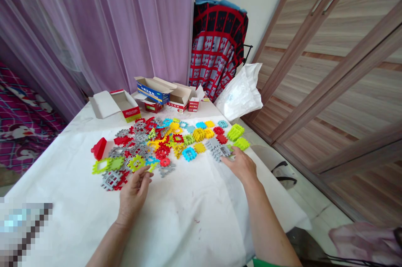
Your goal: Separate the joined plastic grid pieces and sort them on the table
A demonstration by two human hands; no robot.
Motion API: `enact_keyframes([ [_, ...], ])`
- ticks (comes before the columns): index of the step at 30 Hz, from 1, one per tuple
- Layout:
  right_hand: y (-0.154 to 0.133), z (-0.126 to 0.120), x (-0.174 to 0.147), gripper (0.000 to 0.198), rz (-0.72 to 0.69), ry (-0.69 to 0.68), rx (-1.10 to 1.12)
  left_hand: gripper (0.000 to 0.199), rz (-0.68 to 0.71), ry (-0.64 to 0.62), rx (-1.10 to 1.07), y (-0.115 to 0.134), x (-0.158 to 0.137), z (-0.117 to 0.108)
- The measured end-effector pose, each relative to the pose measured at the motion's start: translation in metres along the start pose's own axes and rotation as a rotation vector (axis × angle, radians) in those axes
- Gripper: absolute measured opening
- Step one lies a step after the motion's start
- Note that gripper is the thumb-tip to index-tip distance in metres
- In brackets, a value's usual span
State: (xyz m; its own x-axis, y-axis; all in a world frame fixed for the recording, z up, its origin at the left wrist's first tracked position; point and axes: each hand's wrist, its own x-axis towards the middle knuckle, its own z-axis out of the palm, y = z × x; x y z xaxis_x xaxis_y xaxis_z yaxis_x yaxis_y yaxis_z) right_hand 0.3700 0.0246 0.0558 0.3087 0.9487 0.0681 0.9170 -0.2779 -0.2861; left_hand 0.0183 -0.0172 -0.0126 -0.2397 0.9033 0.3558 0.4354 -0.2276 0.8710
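My right hand (242, 165) reaches to the right side of the table, its thumb and fingers around a grey toothed plastic building piece (225, 150). That piece sits at the end of a row of grey pieces (213, 146). Next to it lie stacked lime-green pieces (241, 144). My left hand (135, 189) hovers by the near edge of a mixed heap of building pieces (143, 137), fingers loosely curled, thumb apart, nothing visible in it. Close to it are a lime-green piece (136, 163) and a grey window-like piece (110, 180).
Opened cardboard boxes (131, 113), one of them blue (152, 91), stand along the back. A white plastic bag (240, 93) rests at the back right corner. Yellow pieces (199, 134) and a blue piece (189, 154) lie mid-table. A white cloth (188, 216) covers the table.
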Motion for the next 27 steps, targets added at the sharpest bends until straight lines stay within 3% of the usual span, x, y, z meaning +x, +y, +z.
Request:
enact_keyframes([
  [21,-0.012,0.005,-0.001,0.057,-0.063,0.006,-0.162,0.038,-0.023,0.016,-0.023,-0.001,0.000,-0.002],
  [23,-0.011,0.007,-0.002,0.057,-0.098,0.071,-0.166,0.037,-0.022,0.040,0.001,-0.002,0.002,-0.004],
  [27,-0.016,0.015,-0.004,0.042,-0.282,0.327,-0.058,0.034,-0.014,0.142,0.098,-0.004,0.007,-0.016],
])
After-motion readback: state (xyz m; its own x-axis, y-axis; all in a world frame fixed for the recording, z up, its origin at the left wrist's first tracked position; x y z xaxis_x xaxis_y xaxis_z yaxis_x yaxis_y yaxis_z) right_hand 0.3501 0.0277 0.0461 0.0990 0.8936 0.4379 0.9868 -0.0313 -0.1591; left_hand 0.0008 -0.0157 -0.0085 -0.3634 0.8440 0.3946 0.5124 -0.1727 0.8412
